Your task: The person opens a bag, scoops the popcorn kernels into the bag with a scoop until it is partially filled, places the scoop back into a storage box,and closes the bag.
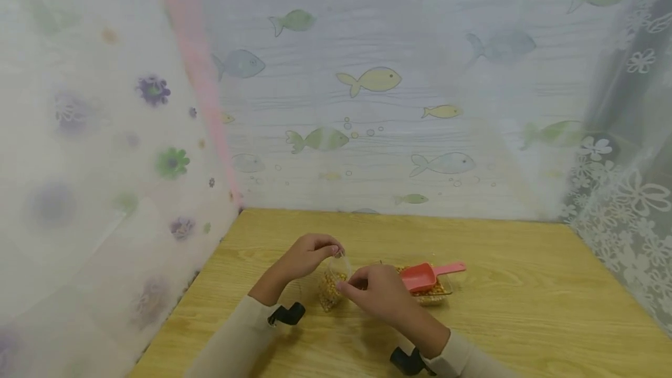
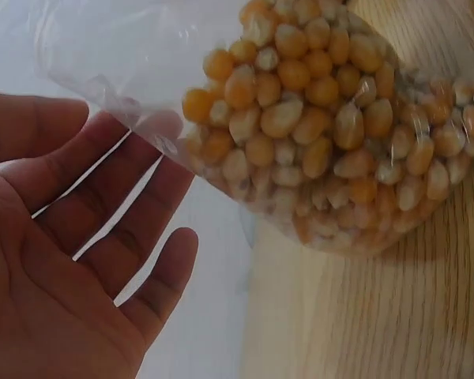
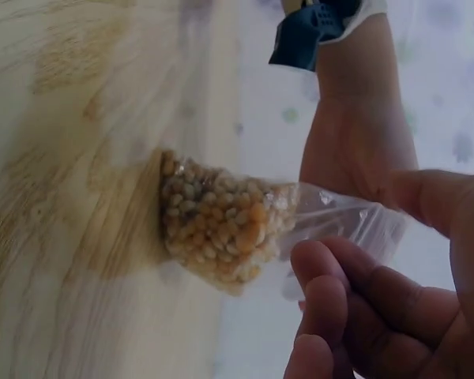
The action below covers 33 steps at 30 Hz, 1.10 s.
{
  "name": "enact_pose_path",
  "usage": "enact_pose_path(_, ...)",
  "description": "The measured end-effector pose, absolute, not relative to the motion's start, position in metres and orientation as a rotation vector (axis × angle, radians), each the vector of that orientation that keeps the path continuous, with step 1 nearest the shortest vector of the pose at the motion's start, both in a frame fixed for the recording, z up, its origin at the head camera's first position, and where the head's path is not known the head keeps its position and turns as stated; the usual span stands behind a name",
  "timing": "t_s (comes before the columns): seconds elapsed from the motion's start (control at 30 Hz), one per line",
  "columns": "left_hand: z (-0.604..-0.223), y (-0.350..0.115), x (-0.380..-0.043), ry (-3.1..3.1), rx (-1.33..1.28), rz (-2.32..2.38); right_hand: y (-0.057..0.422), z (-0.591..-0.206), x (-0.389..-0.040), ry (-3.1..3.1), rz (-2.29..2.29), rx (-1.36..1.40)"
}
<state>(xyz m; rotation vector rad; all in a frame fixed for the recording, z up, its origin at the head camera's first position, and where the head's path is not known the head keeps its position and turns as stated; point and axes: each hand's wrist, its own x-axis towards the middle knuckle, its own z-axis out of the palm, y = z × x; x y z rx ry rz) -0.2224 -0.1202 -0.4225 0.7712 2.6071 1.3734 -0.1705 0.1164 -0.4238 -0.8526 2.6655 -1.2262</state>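
Note:
A clear plastic bag (image 1: 329,295) part filled with yellow corn kernels stands on the table between the two hands, its top edge up. The left hand (image 1: 311,255) pinches the rim from the far left side; in the left wrist view its other fingers (image 2: 114,213) spread beside the bag. From the near right, the right hand (image 1: 382,291) pinches the opposite part of the rim between thumb and forefinger. The right wrist view shows the kernels (image 3: 217,225) gathered in the bag's lower part, with the transparent upper part (image 3: 344,217) between both hands.
Just right of the right hand is a clear container (image 1: 440,300) of corn kernels, partly hidden by that hand. A red scoop (image 1: 419,277) lies on the kernels, its pink handle pointing right. Printed curtains (image 1: 325,179) stand behind the wooden table (image 1: 525,308) and along its sides.

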Motion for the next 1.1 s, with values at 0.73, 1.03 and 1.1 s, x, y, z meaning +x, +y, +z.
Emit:
enact_pose_path(0.73, -0.429, -0.128, -0.234, 2.345, 0.710, 1.581, 0.126, -0.411, -0.172, 2.770, -1.182, -1.026)
enact_pose_path(1.03, -0.424, -0.142, -0.226, 2.469, 0.654, 1.611, 0.143, -0.400, -0.181, 3.031, -1.036, -1.114)
enact_pose_path(1.1, -0.422, -0.143, -0.220, 2.545, 0.684, 1.571, 0.149, -0.398, -0.183, 3.068, -1.020, -1.122)
